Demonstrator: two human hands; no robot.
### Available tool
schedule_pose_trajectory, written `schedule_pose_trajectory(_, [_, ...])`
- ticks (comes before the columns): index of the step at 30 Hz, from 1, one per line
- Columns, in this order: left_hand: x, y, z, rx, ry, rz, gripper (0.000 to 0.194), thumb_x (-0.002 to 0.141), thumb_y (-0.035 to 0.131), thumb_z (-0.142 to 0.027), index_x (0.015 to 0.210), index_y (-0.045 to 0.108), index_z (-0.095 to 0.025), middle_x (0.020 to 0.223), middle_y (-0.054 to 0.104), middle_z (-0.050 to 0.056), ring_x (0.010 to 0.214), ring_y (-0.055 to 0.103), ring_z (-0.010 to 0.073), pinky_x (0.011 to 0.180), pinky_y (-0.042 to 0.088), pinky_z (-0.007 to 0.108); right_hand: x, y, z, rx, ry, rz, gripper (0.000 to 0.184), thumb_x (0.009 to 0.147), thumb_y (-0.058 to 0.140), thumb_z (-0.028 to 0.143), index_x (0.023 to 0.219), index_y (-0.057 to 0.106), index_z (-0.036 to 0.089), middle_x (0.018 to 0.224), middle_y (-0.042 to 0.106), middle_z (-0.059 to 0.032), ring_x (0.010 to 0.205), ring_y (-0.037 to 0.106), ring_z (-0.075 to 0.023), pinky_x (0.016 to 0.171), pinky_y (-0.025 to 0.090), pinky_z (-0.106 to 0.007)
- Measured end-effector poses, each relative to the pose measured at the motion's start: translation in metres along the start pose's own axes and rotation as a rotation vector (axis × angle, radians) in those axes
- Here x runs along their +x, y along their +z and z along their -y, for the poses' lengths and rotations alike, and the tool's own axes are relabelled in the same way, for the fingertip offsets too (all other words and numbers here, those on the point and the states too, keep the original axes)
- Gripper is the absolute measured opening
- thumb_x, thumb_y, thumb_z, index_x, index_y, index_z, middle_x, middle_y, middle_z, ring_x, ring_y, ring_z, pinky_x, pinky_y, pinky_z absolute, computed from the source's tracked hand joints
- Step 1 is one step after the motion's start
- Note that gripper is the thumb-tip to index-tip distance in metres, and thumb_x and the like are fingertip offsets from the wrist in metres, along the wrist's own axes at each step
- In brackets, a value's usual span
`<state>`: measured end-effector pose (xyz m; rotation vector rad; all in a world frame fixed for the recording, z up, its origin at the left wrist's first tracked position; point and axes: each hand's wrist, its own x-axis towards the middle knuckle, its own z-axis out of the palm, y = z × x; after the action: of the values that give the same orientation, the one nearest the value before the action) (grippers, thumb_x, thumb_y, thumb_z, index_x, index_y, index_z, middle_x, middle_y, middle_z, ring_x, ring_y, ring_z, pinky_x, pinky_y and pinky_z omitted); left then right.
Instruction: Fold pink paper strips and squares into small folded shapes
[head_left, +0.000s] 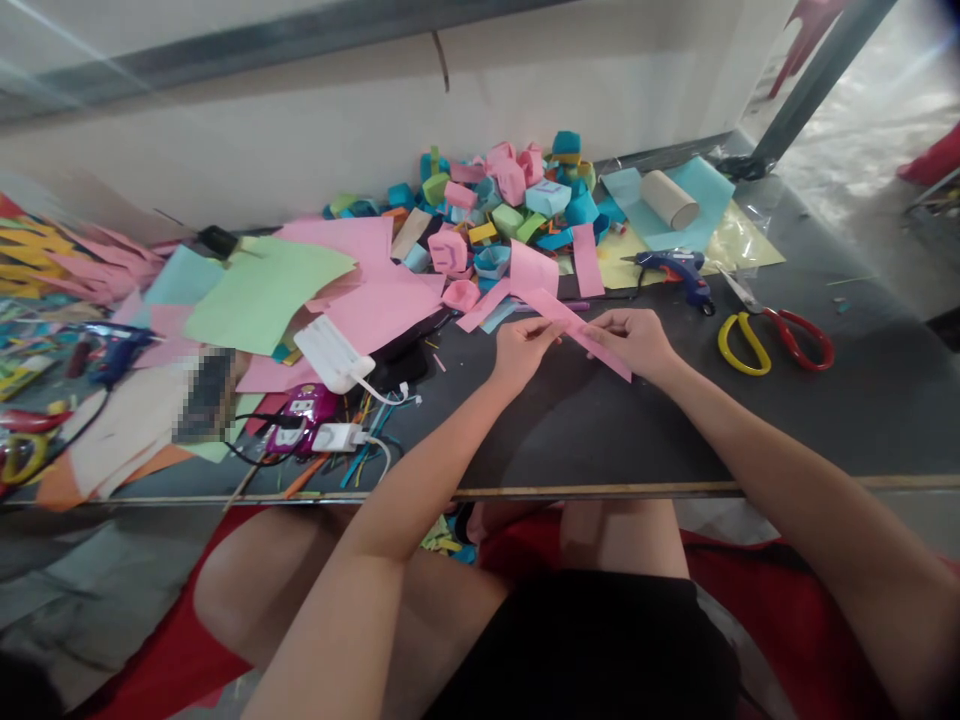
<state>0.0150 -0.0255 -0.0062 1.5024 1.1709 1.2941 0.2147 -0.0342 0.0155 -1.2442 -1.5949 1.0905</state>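
A long pink paper strip (611, 357) slants across the dark table, pinched between the fingers of both my hands. My left hand (523, 350) grips it near its middle, and my right hand (631, 340) grips it a little farther along, toward its lower right end. Just beyond my fingers a wider pink paper piece (535, 268) curls up by the strip's far end. Another pink strip (588, 260) lies to its right. Behind them is a heap of small folded paper pieces (510, 183) in pink, blue, green and yellow.
To the right lie scissors (787, 340) with yellow and red handles, a blue glue gun (679, 270) and a cardboard tube (670, 200). Coloured sheets (270, 290), a white charger (334, 353), a purple power socket (304, 415) and a second glue gun (116, 350) are on the left.
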Motion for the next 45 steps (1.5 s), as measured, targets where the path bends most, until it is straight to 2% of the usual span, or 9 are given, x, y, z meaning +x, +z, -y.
schedule_pose_trajectory(7, [0.002,-0.004,-0.001,-0.091,0.002,-0.084,0.038,0.082,0.081,-0.052,0.064,0.075,-0.019,0.062,0.070,0.002,0.058,0.058,0.0114,0.060,0.046,0.026,0.000,-0.002,0.002,0.085,0.056,0.080,0.058,0.062,0.083,0.076,0.076,0.077,0.020,0.068,0.076,-0.0078,0.058,0.071,-0.0195,0.055,0.058,-0.032])
schedule_pose_trajectory(13, [0.015,-0.017,0.000,-0.190,-0.059,-0.234,0.029,0.079,0.084,-0.045,0.067,0.078,-0.019,0.060,0.068,0.000,0.054,0.052,0.0080,0.055,0.042,0.023,-0.001,-0.006,0.002,0.022,0.065,0.097,0.055,0.065,0.082,0.074,0.078,0.079,0.020,0.064,0.074,-0.0066,0.057,0.068,-0.0176,0.056,0.056,-0.031])
schedule_pose_trajectory(18, [0.021,-0.022,0.003,-0.230,-0.065,-0.286,0.020,0.078,0.086,-0.037,0.069,0.080,-0.020,0.059,0.067,-0.001,0.050,0.047,0.0069,0.053,0.038,0.023,-0.001,-0.006,0.002,0.011,0.082,0.105,0.052,0.067,0.082,0.071,0.080,0.079,0.020,0.066,0.075,-0.0069,0.059,0.069,-0.0181,0.058,0.056,-0.032])
schedule_pose_trajectory(22, [0.025,-0.024,0.005,-0.308,-0.107,-0.342,0.019,0.078,0.086,-0.036,0.068,0.079,-0.021,0.061,0.069,-0.001,0.054,0.053,0.0074,0.053,0.039,0.022,-0.001,-0.008,0.002,-0.020,0.105,0.096,0.053,0.066,0.082,0.071,0.081,0.079,0.020,0.065,0.074,-0.0069,0.060,0.068,-0.0185,0.058,0.055,-0.032])
schedule_pose_trajectory(26, [0.032,-0.034,0.008,-0.365,-0.146,-0.417,0.018,0.080,0.084,-0.036,0.072,0.079,-0.021,0.074,0.075,0.002,0.063,0.062,0.0087,0.054,0.041,0.021,0.000,-0.010,-0.001,-0.017,0.103,0.082,0.053,0.063,0.084,0.070,0.079,0.079,0.020,0.067,0.075,-0.0077,0.062,0.069,-0.0191,0.059,0.055,-0.032])
schedule_pose_trajectory(29, [0.032,-0.037,0.009,-0.344,-0.142,-0.402,0.020,0.084,0.081,-0.039,0.075,0.079,-0.021,0.078,0.076,0.004,0.064,0.065,0.0094,0.054,0.042,0.022,0.001,-0.011,-0.003,0.007,0.089,0.063,0.054,0.063,0.083,0.071,0.079,0.079,0.020,0.068,0.075,-0.0075,0.061,0.069,-0.0192,0.058,0.056,-0.032])
schedule_pose_trajectory(33, [0.027,-0.031,0.008,-0.310,-0.108,-0.317,0.025,0.089,0.075,-0.044,0.080,0.080,-0.021,0.080,0.077,0.004,0.064,0.066,0.0091,0.053,0.041,0.022,0.002,-0.010,-0.002,0.029,0.075,0.044,0.053,0.059,0.086,0.071,0.075,0.079,0.021,0.067,0.076,-0.0065,0.059,0.069,-0.0187,0.055,0.055,-0.031])
schedule_pose_trajectory(36, [0.025,-0.029,0.006,-0.285,-0.092,-0.271,0.024,0.087,0.077,-0.044,0.080,0.080,-0.021,0.081,0.077,0.004,0.064,0.066,0.0092,0.052,0.041,0.022,0.002,-0.010,-0.002,0.034,0.056,0.038,0.052,0.060,0.086,0.071,0.074,0.078,0.021,0.067,0.076,-0.0063,0.058,0.068,-0.0181,0.054,0.054,-0.031])
schedule_pose_trajectory(45, [0.025,-0.030,0.006,-0.238,-0.045,-0.249,0.025,0.081,0.083,-0.044,0.075,0.079,-0.020,0.072,0.073,0.001,0.060,0.061,0.0080,0.052,0.040,0.021,0.002,-0.010,-0.003,0.022,0.051,0.047,0.051,0.062,0.086,0.070,0.075,0.080,0.022,0.066,0.076,-0.0056,0.057,0.068,-0.0178,0.056,0.054,-0.031])
